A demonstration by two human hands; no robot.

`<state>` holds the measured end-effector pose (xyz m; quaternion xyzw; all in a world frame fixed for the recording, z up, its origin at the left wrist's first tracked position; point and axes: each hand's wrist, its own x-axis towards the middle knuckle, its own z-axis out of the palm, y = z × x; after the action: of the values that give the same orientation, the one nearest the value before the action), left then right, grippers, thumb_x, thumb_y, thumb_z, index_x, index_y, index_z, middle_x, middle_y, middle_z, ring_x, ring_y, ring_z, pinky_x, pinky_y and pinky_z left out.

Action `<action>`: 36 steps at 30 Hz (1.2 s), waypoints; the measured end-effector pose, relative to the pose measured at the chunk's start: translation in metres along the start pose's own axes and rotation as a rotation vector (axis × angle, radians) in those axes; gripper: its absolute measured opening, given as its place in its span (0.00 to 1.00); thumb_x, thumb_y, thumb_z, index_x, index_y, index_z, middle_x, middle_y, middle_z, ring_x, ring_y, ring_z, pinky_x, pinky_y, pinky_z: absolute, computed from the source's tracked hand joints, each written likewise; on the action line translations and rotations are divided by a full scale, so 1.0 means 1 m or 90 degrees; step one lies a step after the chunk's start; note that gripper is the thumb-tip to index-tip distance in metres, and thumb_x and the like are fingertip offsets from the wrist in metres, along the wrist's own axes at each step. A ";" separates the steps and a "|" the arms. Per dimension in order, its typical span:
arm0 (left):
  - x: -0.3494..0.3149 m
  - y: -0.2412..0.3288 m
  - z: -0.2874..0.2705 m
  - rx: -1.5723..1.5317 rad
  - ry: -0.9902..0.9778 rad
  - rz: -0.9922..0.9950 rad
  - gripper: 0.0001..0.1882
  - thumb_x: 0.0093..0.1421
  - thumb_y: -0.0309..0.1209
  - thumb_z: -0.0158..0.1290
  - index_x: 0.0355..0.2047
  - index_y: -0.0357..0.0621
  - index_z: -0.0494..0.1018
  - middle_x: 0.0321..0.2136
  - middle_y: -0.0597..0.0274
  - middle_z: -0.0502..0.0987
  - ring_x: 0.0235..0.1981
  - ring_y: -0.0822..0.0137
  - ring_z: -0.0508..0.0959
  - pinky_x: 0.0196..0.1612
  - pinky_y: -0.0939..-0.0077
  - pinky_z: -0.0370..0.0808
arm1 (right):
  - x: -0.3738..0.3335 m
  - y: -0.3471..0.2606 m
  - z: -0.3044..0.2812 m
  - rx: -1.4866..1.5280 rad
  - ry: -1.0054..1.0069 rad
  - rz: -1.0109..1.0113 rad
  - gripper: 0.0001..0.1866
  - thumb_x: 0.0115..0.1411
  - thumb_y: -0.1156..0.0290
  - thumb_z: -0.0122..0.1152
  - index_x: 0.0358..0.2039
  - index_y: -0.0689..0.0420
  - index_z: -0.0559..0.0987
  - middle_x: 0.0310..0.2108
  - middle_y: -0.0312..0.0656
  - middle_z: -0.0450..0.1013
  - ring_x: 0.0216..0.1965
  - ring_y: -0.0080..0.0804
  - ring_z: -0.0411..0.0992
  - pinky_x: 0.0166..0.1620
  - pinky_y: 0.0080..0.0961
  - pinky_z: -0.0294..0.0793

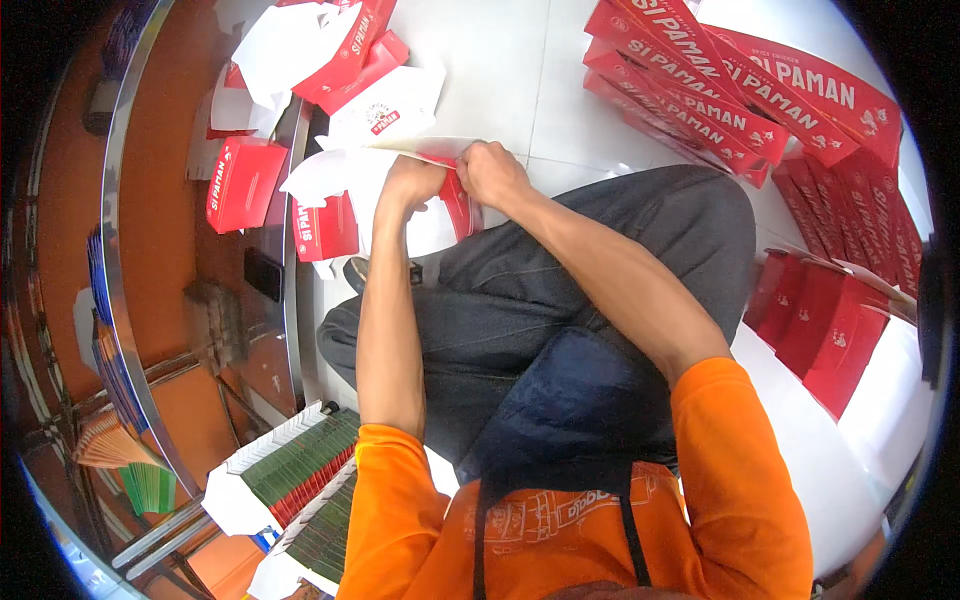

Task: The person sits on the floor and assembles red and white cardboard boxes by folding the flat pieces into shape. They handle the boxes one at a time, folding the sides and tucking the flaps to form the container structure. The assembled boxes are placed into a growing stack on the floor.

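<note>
A red and white cardboard food box (463, 207), partly folded up, rests in front of my crossed legs. My left hand (413, 184) reaches into it with curled fingers, closed against the card beneath the raised white flap; its fingertips are partly hidden. At the box's right upper edge, my right hand (493, 176) pinches the card between thumb and fingers. Left of my left wrist lies another red box piece (326, 228), partly covered by white card. A white lid panel (388, 104) with a small printed emblem lies just beyond my hands.
Red boxes (690, 90) stand stacked at the far right, with more red and white boxes (815, 325) beside my right knee. A metal-edged shelf (292, 270) runs along the left. Green and red card stacks (300, 470) sit at lower left. A red box (245, 185) leans near the shelf.
</note>
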<state>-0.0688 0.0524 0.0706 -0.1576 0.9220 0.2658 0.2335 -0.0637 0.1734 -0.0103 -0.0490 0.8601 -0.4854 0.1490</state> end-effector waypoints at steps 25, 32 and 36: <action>0.005 0.016 -0.003 0.002 -0.082 -0.100 0.20 0.48 0.32 0.53 0.42 0.36 0.76 0.36 0.50 0.80 0.34 0.58 0.82 0.35 0.50 0.78 | -0.003 -0.006 -0.002 -0.070 0.008 -0.036 0.17 0.58 0.60 0.54 0.28 0.62 0.81 0.29 0.61 0.75 0.34 0.57 0.75 0.39 0.46 0.75; 0.015 0.008 0.007 0.037 -0.009 -0.066 0.18 0.46 0.36 0.55 0.32 0.33 0.79 0.27 0.49 0.80 0.29 0.59 0.83 0.34 0.61 0.78 | -0.003 -0.003 -0.004 -0.080 0.000 -0.046 0.20 0.60 0.56 0.52 0.30 0.62 0.80 0.30 0.61 0.75 0.35 0.59 0.75 0.40 0.47 0.74; 0.013 0.009 0.009 0.075 -0.029 -0.049 0.16 0.48 0.37 0.51 0.25 0.34 0.80 0.25 0.49 0.80 0.26 0.61 0.82 0.37 0.70 0.77 | -0.007 -0.010 -0.010 -0.093 -0.035 -0.023 0.17 0.59 0.61 0.51 0.32 0.62 0.81 0.35 0.59 0.75 0.39 0.56 0.75 0.42 0.46 0.75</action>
<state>-0.0804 0.0620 0.0611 -0.1729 0.9236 0.2058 0.2733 -0.0601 0.1778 0.0045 -0.0886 0.8879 -0.4222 0.1596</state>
